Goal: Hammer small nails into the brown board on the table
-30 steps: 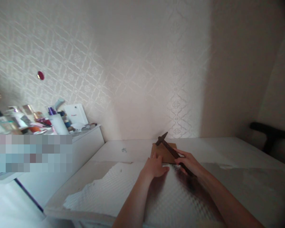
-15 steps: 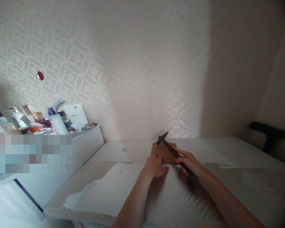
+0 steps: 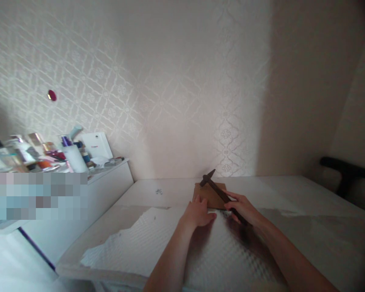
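A small brown wooden board [image 3: 211, 196] lies on the white table [image 3: 280, 190]. My right hand [image 3: 242, 209] is closed round the handle of a dark hammer [image 3: 215, 188], whose head hangs just above the board's far edge. My left hand [image 3: 198, 213] rests at the board's near left corner, fingers curled against it. A white textured paper sheet [image 3: 158, 243] covers the table under my forearms.
A few small metal bits [image 3: 159, 192] lie on the table left of the board. A white cabinet [image 3: 88, 190] at the left carries several bottles and jars [image 3: 69, 154]. A dark chair arm [image 3: 346, 172] juts in at the right. Patterned wallpaper stands behind.
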`<state>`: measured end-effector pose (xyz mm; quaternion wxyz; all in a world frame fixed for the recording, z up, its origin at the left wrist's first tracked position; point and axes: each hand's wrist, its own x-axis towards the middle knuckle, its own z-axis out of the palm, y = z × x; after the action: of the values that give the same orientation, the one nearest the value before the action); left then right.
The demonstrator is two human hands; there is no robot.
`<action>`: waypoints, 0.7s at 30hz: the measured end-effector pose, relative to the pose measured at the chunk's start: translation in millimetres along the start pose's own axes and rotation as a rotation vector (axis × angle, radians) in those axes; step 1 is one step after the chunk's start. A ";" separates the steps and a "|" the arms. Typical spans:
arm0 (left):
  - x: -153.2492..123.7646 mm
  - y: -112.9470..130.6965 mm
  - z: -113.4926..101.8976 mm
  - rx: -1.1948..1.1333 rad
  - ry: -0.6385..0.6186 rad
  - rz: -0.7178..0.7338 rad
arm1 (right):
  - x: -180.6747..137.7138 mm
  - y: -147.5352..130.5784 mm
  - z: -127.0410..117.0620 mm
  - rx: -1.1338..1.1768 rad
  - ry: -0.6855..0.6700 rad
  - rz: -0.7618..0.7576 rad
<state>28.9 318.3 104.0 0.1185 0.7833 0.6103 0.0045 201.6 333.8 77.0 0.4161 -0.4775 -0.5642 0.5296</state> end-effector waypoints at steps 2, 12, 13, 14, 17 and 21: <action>0.4 -0.3 0.2 -0.005 -0.001 0.005 | 0.8 0.7 -0.1 -0.007 0.003 0.022; 2.7 -2.6 2.7 0.002 0.016 0.011 | -1.3 -3.5 0.1 -0.005 0.004 0.022; 2.5 -2.5 2.5 0.004 0.019 0.014 | -1.9 -4.4 0.1 -0.011 0.010 0.026; 2.4 -2.5 2.4 0.004 0.021 0.016 | -2.5 -5.2 0.2 -0.017 0.016 0.029; 2.6 -2.8 2.6 0.000 0.026 0.024 | -4.0 -7.5 0.7 -0.031 0.028 0.033; 3.3 -3.4 4.1 0.000 0.025 0.018 | -4.9 -8.3 1.1 -0.042 0.032 0.033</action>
<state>27.1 321.4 98.9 0.1107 0.7886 0.6047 0.0153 200.7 329.0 85.4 0.4063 -0.5040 -0.5603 0.5167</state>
